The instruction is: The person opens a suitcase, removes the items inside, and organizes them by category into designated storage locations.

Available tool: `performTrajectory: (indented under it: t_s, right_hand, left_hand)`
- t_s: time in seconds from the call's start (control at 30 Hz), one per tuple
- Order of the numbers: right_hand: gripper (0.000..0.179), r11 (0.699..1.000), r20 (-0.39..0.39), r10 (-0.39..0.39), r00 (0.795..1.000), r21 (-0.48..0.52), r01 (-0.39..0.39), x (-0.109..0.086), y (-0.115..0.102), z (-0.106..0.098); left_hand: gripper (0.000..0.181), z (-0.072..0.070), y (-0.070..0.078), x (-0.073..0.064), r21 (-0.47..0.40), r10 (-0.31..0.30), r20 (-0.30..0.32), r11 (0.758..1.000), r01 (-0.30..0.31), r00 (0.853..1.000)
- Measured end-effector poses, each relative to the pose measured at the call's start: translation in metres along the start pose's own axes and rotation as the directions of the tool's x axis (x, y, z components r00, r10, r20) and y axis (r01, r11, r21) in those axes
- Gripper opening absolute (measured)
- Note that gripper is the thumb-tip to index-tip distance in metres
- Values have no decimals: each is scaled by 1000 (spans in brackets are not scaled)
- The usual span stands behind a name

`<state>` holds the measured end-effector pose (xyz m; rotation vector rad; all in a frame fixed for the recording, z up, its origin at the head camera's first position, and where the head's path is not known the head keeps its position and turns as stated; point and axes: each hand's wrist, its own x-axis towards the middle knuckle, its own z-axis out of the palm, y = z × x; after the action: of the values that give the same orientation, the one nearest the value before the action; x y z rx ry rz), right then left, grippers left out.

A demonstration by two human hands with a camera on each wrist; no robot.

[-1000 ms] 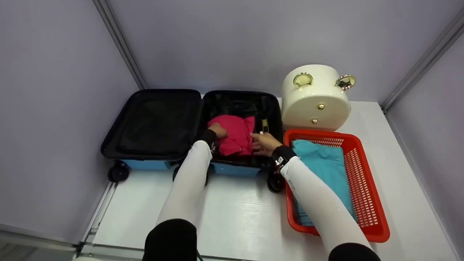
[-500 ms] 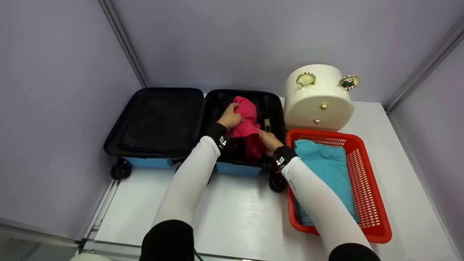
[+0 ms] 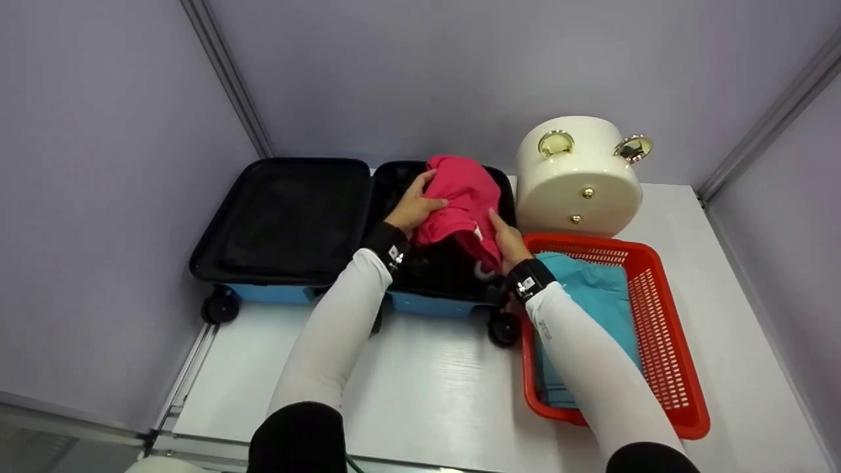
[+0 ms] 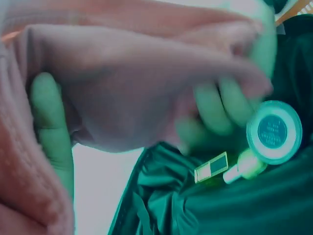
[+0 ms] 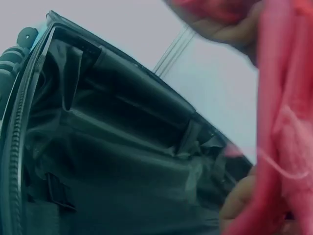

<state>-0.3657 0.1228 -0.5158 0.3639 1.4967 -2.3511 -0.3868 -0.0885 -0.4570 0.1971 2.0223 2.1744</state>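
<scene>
Both hands hold a folded pink garment [image 3: 463,197] up over the right half of an opened suitcase [image 3: 433,276]. My left hand [image 3: 415,205] grips its left side, thumb on top and fingers behind the cloth. At the garment's right edge, my right hand [image 3: 509,242] holds it with the thumb in front; its other fingers are mostly hidden. A small white tag [image 3: 478,232] shows near the lower edge. Inside the suitcase, the left wrist view shows a round flat container [image 4: 275,132], a small pale bottle [image 4: 248,165] and a gold-framed rectangular item [image 4: 211,168].
The suitcase's black left half [image 3: 282,223] lies flat on the white table [image 3: 427,381]. To the right stands a red plastic basket [image 3: 663,341] with folded turquoise cloth [image 3: 591,295] in it. Behind it is a cream case [image 3: 571,190] with gold ear-shaped handles. Grey walls enclose the table.
The pink garment lay in the suitcase with both hands on it or beside it; the hands have gathered it, lifted it and moved it up and to the right.
</scene>
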Motion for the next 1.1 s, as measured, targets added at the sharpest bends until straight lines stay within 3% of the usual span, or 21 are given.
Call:
performTrajectory:
  t_s: [0.1, 0.2, 0.37, 0.53, 0.73, 0.9, 0.97, 1.03, 1.1]
  right_hand:
    - [32, 988, -29, -79, 996, -138, 75, -3, -8, -3]
    - [37, 964, -1, -122, 992, -237, 119, -11, -18, -7]
    - [34, 933, 60, -181, 982, -306, 191, -37, -31, -18]
    - [32, 881, 115, -248, 962, -385, 273, -70, -42, -38]
    - [30, 801, 150, -291, 945, -503, 326, -97, -53, -67]
    - [32, 699, 148, -295, 944, -641, 319, -117, -62, -97]
    - [34, 633, 166, -283, 945, -707, 314, -124, -68, -110]
    - [33, 538, 197, -274, 941, -780, 320, -130, -75, -122]
    - [30, 407, 234, -270, 934, -851, 331, -134, -82, -134]
  left_hand:
    - [83, -8, -5, -3, 60, -4, 3, 998, 4, 1000]
    - [83, -13, -9, -8, 139, -29, 15, 990, 26, 999]
    - [61, -10, -17, -16, 190, -97, 66, 978, 83, 993]
    - [49, 3, -18, -22, 135, -165, 198, 981, 140, 966]
    - [56, 27, -14, -27, 154, -177, 318, 979, 134, 931]
    - [74, 55, -10, -37, 234, -215, 397, 964, 128, 892]
    - [79, 68, -7, -41, 275, -234, 410, 953, 125, 881]
    - [83, 83, -4, -46, 328, -241, 410, 939, 104, 880]
    - [84, 98, -2, -51, 388, -233, 401, 919, 66, 886]
